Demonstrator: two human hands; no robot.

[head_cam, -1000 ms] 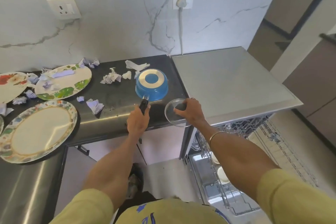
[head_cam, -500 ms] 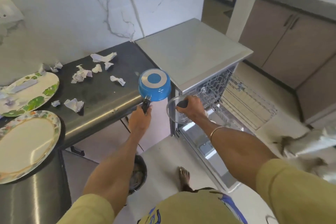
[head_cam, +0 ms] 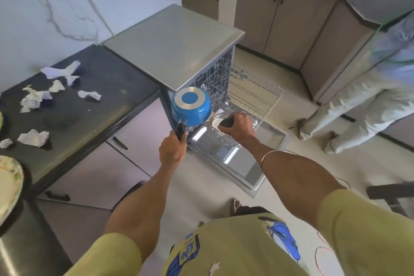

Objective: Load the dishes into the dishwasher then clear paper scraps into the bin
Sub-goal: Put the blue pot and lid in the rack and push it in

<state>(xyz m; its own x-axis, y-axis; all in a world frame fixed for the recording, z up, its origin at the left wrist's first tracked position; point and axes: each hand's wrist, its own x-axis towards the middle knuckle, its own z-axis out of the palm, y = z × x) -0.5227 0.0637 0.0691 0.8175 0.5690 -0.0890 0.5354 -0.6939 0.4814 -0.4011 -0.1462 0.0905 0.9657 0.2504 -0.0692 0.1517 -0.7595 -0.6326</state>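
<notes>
Pan (head_cam: 191,106) and glass lid (head_cam: 220,127) now off the counter, gripped by left hand (head_cam: 173,150) and right hand (head_cam: 238,126), heading over the dishwasher rack (head_cam: 251,94) on the right.

Both arms are stretched forward; the left hand (head_cam: 172,149) is curled round a handle, the right hand (head_cam: 238,126) (knuckles up) round a knob
</notes>
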